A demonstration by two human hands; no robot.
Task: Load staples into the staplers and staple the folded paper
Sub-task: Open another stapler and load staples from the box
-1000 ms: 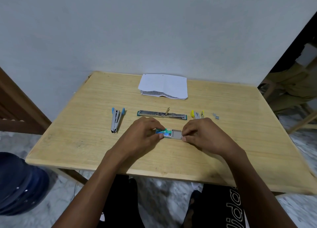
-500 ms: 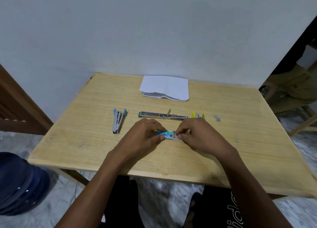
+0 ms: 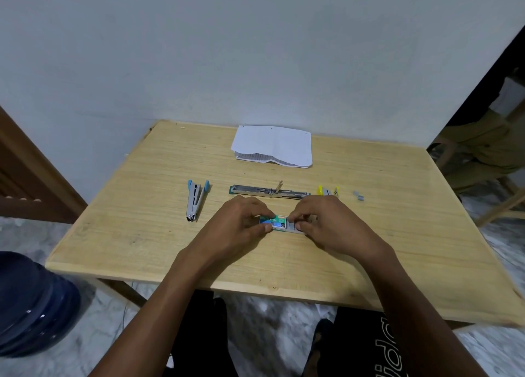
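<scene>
A small green and blue staple box lies on the wooden table, its grey inner tray slid out to the right. My left hand pinches the box sleeve. My right hand pinches at the tray with curled fingertips. Behind the hands a green stapler lies opened flat. A blue-tipped stapler lies to the left, a yellow-tipped stapler to the right, partly behind my right hand. The folded paper rests at the table's back edge.
Loose staple pieces lie right of the yellow stapler. A blue water jug stands on the floor at the left. A wooden chair sits beyond the table's right side. The wall runs right behind the table.
My right hand has slid left along the tray toward the box sleeve, and its fingertips now curl down onto the tray. The left hand keeps its hold on the box.
</scene>
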